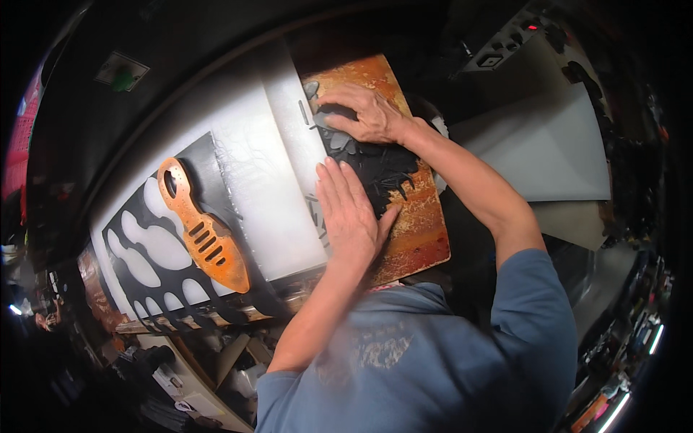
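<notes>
A heap of black and grey cut-out pieces (372, 169) lies on a worn orange-brown board (421, 242). Over its far side is my right hand (368, 115), thumb and fingers curved around some of the pieces. Flat against the heap's near left edge rests my left hand (350, 216), its fingers stretched out and the thumb spread to the right. Left of the hands, an orange sole-shaped cutting die (220, 256) with a loop handle and slots lies on a black sheet (204, 169) with several sole-shaped holes.
A white cutting board (271, 209) runs beneath the black sheet, under a dark machine beam (216, 36). To the right stand large pale sheets (538, 148) and a control box (498, 54) with a red light. Boxes and clutter (195, 382) sit below the table's front edge.
</notes>
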`<act>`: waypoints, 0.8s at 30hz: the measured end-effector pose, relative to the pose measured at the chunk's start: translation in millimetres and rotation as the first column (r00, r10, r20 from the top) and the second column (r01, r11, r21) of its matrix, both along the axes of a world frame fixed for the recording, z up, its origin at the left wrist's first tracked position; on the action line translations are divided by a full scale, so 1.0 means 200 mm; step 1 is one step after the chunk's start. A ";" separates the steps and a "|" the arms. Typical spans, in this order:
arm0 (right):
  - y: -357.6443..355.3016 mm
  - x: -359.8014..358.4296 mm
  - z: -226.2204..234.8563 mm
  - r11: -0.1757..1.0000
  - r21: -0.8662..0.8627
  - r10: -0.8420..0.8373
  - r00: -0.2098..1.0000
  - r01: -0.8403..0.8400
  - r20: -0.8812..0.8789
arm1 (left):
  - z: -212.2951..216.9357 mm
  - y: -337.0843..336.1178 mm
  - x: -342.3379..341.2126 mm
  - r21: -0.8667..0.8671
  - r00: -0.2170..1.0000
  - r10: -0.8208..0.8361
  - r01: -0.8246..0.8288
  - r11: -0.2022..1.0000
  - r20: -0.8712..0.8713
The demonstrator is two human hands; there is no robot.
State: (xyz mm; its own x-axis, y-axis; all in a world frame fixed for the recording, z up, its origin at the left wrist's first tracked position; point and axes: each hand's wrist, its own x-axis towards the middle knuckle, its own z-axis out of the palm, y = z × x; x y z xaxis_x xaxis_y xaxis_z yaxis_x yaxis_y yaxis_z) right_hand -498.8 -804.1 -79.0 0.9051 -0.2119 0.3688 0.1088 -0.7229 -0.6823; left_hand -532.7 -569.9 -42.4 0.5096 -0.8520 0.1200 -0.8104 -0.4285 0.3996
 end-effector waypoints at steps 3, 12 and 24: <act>0.03 0.05 0.01 0.994 0.058 -0.090 0.995 0.088 0.037 | -0.02 -0.04 -0.01 -0.026 0.998 0.048 -0.047 0.999 0.028; 0.02 -0.12 -0.04 0.989 0.047 0.132 0.982 -0.139 0.135 | -0.08 -0.17 -0.06 0.016 0.981 0.083 -0.087 0.996 0.176; -0.27 -0.46 0.02 0.977 0.215 0.000 1.000 -0.004 0.017 | -0.20 -0.51 -0.22 -0.187 0.996 -0.050 0.064 0.980 0.080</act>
